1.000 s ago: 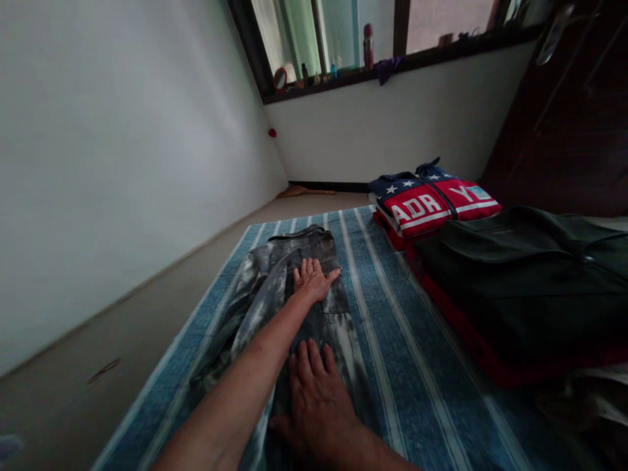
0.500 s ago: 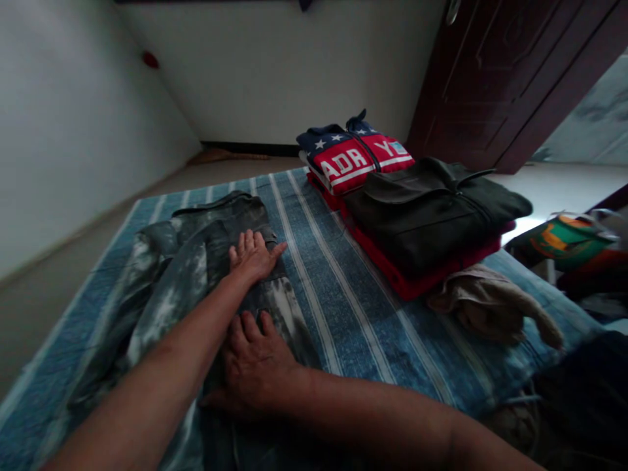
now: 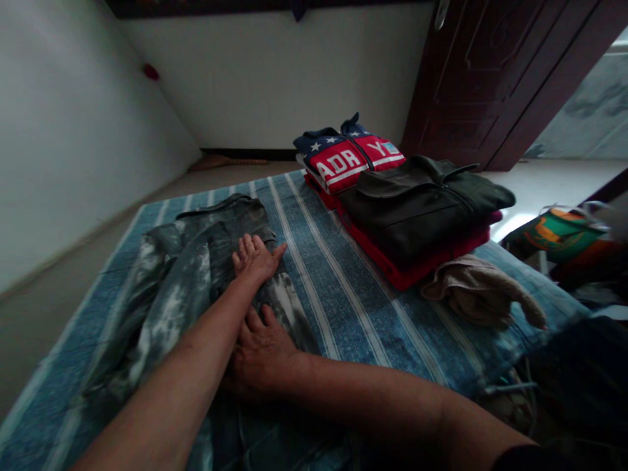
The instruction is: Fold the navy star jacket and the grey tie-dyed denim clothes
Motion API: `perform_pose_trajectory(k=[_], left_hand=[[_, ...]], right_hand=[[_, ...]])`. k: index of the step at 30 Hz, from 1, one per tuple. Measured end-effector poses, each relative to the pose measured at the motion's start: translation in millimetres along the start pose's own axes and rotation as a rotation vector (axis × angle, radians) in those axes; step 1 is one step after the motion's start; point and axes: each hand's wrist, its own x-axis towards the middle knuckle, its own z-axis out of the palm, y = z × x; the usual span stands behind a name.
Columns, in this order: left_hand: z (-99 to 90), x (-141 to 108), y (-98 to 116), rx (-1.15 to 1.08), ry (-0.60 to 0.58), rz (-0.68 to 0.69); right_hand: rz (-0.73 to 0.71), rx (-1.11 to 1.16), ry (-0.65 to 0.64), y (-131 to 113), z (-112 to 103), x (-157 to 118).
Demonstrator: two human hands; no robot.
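Observation:
A grey-green, pale-blotched jacket (image 3: 169, 307) lies partly folded on the blue striped bed cover (image 3: 333, 288), its collar end away from me. My left hand (image 3: 258, 257) rests flat on the upper part near its right edge, fingers spread and thumb pointing right. Closer to me, my right hand (image 3: 262, 353) presses down on the same jacket with fingers apart; its thumb is hidden in shadow. Neither hand grips the cloth. The left forearm crosses over the jacket and covers part of it.
Right of the jacket stand folded clothes: a red and navy starred hooded top (image 3: 350, 157) and a dark jacket (image 3: 426, 203) over red cloth (image 3: 400, 275). A crumpled beige cloth (image 3: 478, 291) lies beside them. Beyond are a wall and a dark red door (image 3: 471, 85).
The view has shifted a little, so the clothes pile sits slightly further left. My right hand has moved slightly up and right in view; both hands stay flat on the jacket.

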Motion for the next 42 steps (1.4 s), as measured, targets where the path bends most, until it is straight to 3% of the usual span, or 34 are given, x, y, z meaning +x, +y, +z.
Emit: perform_pose_trajectory(k=[13,29,42], left_hand=[[8.4,-3,-4,0.000,-0.003,0.010],[12.3,-13,-10,-0.026,-0.016,0.018],[11.2,-19,-13,-0.066,-0.077,0.015]], right_hand=[[-0.009,-0.005,-0.034,-1,-1,-2],[-0.015,0.145,-0.069,-7,5,-4],[-0.017,0.190,-0.104,-12,2,-6]])
